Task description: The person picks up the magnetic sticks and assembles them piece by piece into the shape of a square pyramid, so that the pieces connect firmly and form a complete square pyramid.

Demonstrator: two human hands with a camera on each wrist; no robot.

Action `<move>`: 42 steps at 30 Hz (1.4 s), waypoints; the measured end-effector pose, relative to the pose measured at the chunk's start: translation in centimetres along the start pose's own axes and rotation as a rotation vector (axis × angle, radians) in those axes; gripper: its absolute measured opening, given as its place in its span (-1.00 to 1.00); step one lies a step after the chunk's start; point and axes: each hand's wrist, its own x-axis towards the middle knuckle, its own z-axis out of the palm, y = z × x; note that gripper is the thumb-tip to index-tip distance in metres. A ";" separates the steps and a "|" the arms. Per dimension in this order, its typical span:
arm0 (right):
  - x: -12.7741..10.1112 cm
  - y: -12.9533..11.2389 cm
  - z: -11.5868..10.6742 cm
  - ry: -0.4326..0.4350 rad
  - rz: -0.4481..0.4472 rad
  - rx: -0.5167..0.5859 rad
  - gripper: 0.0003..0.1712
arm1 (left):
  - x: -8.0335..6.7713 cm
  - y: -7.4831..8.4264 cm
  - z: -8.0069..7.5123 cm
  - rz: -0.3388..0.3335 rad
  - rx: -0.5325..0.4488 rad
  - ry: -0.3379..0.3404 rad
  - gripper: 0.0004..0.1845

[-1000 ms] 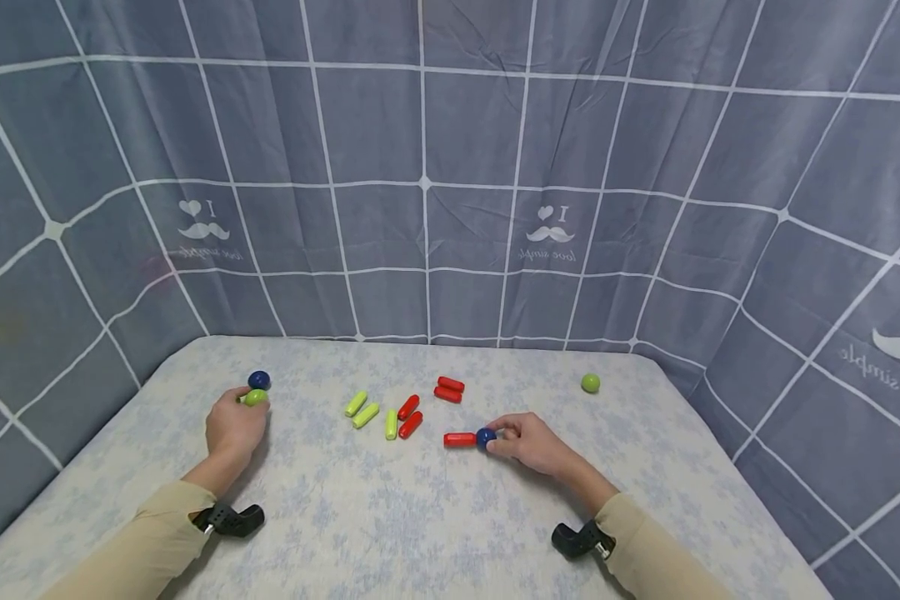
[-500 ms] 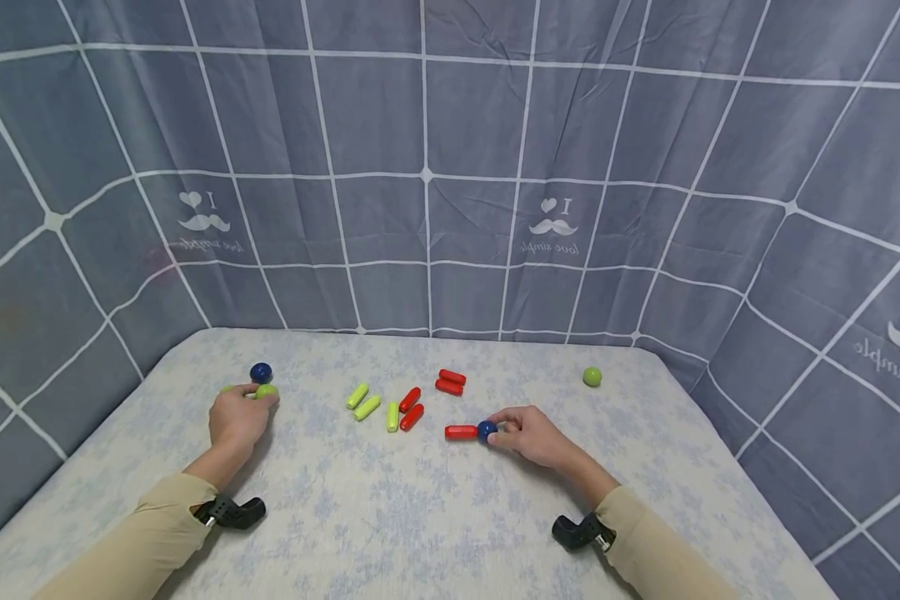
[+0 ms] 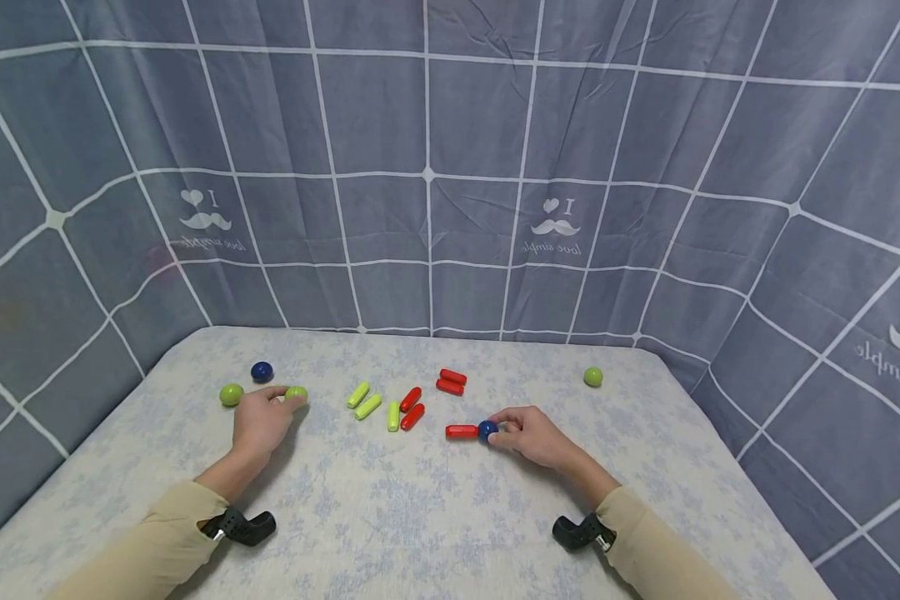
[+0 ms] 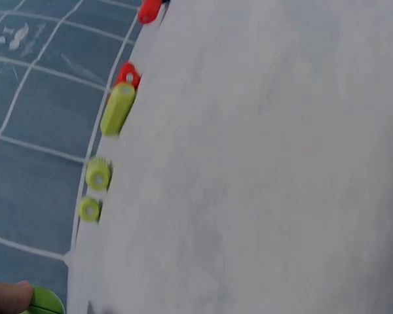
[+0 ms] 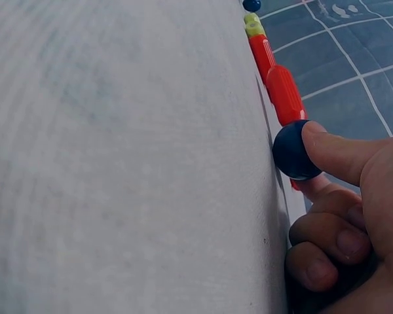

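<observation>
In the head view my left hand pinches a green ball low over the left part of the table. The left wrist view shows only a fingertip and part of that green ball. On the right, my right hand pinches a dark blue ball between thumb and finger. A red rod meets the ball's left side, lying level; whether they are joined I cannot tell. In the right wrist view the blue ball stays under the thumb.
Another green ball and a blue ball lie at the back left. Yellow-green rods and loose red rods lie mid-table. A green ball sits at the back right. A grey-blue curtain surrounds the table.
My left hand has moved right with a green ball, away from the other green ball and the blue ball at the back left. My right hand has stayed on its blue ball.
</observation>
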 end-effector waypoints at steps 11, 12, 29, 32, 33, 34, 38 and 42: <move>0.0 0.4 0.1 0.010 0.010 0.008 -0.58 | -3.6 3.6 2.4 0.138 -0.099 -0.254 -0.53; 0.0 0.5 0.1 0.011 0.013 0.007 -0.58 | -3.9 3.8 2.8 0.152 -0.101 -0.282 -0.54; 0.1 0.3 0.2 0.014 0.030 0.024 -0.58 | -6.8 6.3 10.0 0.317 -0.084 -0.415 -0.60; 0.1 0.2 0.2 0.011 0.027 0.028 -0.58 | -6.9 6.5 10.8 0.337 -0.048 -0.418 -0.61; 0.1 0.2 0.2 0.009 0.022 0.031 -0.58 | -7.0 6.6 11.0 0.344 -0.042 -0.424 -0.61; 0.1 0.2 0.2 0.006 0.017 0.034 -0.58 | -7.1 6.7 11.2 0.344 -0.039 -0.429 -0.61; 0.0 0.0 0.1 0.008 0.006 0.037 -0.58 | -7.2 7.1 11.7 0.334 -0.051 -0.443 -0.60; -0.1 0.1 0.0 0.015 0.015 0.030 -0.59 | -7.3 7.3 12.3 0.323 -0.072 -0.463 -0.60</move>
